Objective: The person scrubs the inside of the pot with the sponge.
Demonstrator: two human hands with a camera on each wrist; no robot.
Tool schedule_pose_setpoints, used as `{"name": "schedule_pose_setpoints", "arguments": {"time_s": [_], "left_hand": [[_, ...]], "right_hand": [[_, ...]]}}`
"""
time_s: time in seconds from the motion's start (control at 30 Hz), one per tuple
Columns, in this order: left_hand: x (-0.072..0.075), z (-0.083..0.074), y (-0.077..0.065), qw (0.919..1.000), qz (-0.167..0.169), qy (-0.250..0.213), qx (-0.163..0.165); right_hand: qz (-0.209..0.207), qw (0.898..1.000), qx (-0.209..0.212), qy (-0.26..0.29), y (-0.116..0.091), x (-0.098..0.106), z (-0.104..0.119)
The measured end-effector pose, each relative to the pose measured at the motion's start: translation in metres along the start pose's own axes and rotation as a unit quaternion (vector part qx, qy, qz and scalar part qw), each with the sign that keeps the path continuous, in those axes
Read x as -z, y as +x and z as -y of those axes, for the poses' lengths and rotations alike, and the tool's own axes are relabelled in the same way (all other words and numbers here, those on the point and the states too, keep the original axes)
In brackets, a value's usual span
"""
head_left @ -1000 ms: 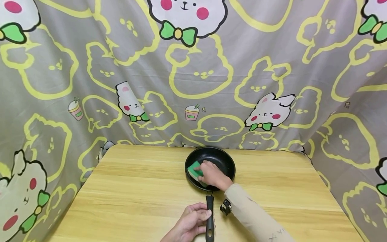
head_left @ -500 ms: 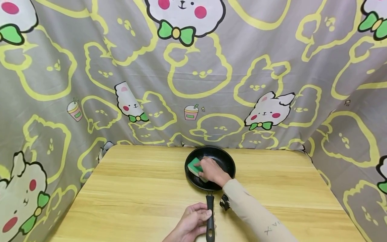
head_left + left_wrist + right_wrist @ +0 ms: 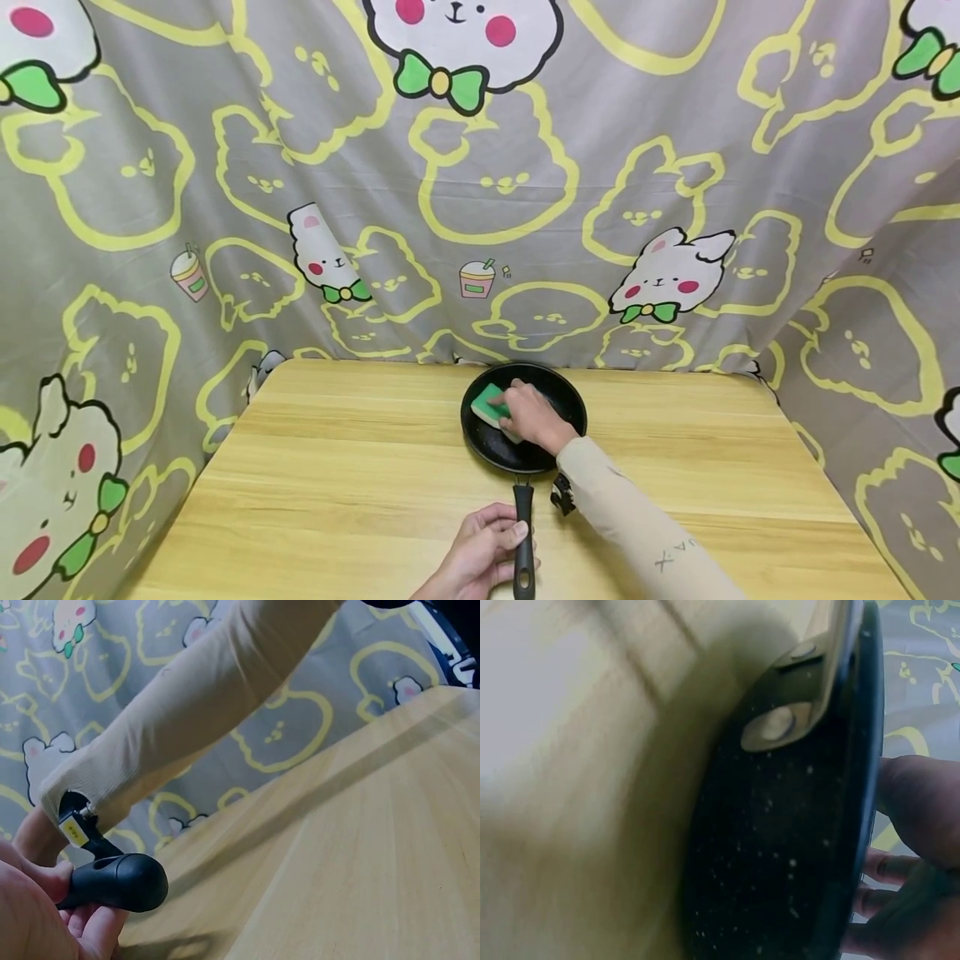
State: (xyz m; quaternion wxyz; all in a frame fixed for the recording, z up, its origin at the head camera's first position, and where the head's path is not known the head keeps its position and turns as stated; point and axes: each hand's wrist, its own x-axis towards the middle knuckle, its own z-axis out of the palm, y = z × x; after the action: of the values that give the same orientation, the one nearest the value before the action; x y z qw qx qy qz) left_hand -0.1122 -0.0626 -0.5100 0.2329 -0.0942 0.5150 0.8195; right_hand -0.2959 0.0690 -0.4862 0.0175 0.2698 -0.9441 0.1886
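Note:
A black frying pan [image 3: 517,457] sits near the far edge of the table, its handle [image 3: 522,504] pointing toward me. My left hand [image 3: 480,550] grips that handle, thumb on top; the left wrist view shows the handle's rounded end [image 3: 135,883] between thumb and fingers. Inside the pan, my right hand [image 3: 532,415] holds a green-and-pale scrubbing sponge [image 3: 489,397] against the left part of the pan's floor. In the right wrist view the speckled outer wall [image 3: 772,840] of the pan covers the sponge and part of the right hand [image 3: 915,855].
Under the pan is a wood-grain table [image 3: 337,483]. A grey curtain [image 3: 390,183] with yellow cartoon outlines hangs behind the table and at both sides. A small black wrist device [image 3: 562,494] is attached at the right sleeve [image 3: 630,517].
My right hand has slid the sponge a little away from me, toward the pan's far left side. The left hand keeps its grip on the handle, and the pan stays nearly still.

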Motion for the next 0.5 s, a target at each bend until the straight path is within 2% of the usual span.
{"name": "schedule_pose_setpoints", "arguments": {"time_s": [0.27,0.5], "left_hand": [[-0.0015,0.0022,-0.0011,1.0,-0.003,-0.006,-0.003],[-0.0014,0.0024,-0.0019,0.9998,-0.012,-0.003,-0.018]], "right_hand": [[0.01,0.999,-0.036,-0.026,-0.0016,0.0007,-0.0034],[0.005,0.999,-0.032,-0.033,-0.0016,0.003,-0.0067]]}}
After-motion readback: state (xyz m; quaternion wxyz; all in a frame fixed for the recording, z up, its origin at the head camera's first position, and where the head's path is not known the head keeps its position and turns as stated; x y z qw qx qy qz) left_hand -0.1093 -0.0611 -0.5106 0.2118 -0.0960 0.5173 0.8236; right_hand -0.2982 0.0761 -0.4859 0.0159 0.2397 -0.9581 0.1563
